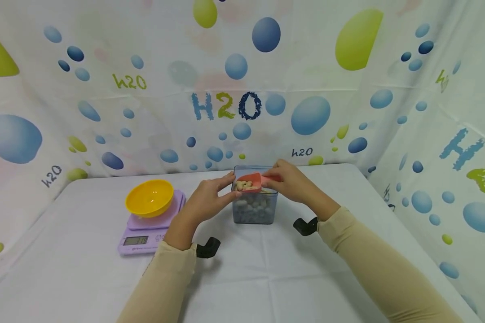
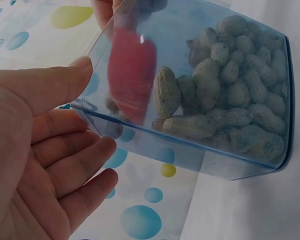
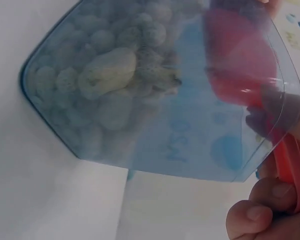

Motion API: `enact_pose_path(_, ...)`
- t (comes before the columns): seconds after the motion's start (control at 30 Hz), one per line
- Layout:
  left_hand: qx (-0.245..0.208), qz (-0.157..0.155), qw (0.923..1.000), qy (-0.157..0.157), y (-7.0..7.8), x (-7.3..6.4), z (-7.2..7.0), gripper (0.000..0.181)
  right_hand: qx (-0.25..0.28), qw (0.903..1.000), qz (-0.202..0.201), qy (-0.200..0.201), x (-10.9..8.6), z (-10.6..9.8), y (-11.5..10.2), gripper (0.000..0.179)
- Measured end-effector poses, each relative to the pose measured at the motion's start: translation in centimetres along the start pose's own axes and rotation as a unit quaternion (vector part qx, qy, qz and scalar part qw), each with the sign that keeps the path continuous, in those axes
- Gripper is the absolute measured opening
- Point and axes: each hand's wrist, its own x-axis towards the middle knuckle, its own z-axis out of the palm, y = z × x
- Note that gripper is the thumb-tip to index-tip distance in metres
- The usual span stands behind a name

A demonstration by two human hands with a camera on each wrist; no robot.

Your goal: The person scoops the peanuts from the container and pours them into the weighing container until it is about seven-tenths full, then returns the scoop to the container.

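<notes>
A clear bluish plastic container [image 1: 253, 211] stands upright, its lower part filled with unshelled peanuts [image 2: 240, 85]. At its left rim, my left hand [image 1: 205, 199] holds the corner, thumb on the near side and fingers round the other. My right hand [image 1: 293, 181] grips the handle of a red scoop [image 1: 257, 181] over the container's right rim. Several peanuts [image 1: 244, 185] lie in the scoop's bowl, which sits just inside the container's mouth. Through the wall in the right wrist view, the scoop [image 3: 240, 60] shows above the peanut pile.
Left of the container, a yellow bowl [image 1: 149, 198] rests on a lilac kitchen scale [image 1: 143, 235] with a lit display. A white cloth [image 1: 266, 278] covers the table. Behind and to the right hangs a curtain [image 1: 165, 116] printed with blue and green drops.
</notes>
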Motion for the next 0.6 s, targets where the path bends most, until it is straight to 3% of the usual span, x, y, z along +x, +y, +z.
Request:
enact_pose_path(0.23, -0.001, -0.017, 0.9999, 0.003, -0.1, -0.6, 0.0, 0.066, 0.050, 0.9986, 0.015, -0.002, -0.3, 0.2, 0.6, 0.042)
enact_pose_path(0.37, 0.018, 0.003, 0.9997, 0.017, 0.0, -1.0, -0.5, 0.069, 0.053, 0.9984, 0.019, 0.000, -0.5, -0.1, 0.7, 0.043)
enact_pose_path(0.5, 0.049, 0.012, 0.9981, 0.035, -0.2, -1.8, -1.8, 0.072, 0.048, 0.9985, 0.024, 0.010, -0.8, -1.1, 0.4, 0.045)
enact_pose_path(0.6, 0.067, -0.009, 0.9969, 0.040, -0.8, -2.9, -3.6, 0.074, 0.042, 0.9986, 0.027, 0.019, -0.7, -2.0, -0.1, 0.044)
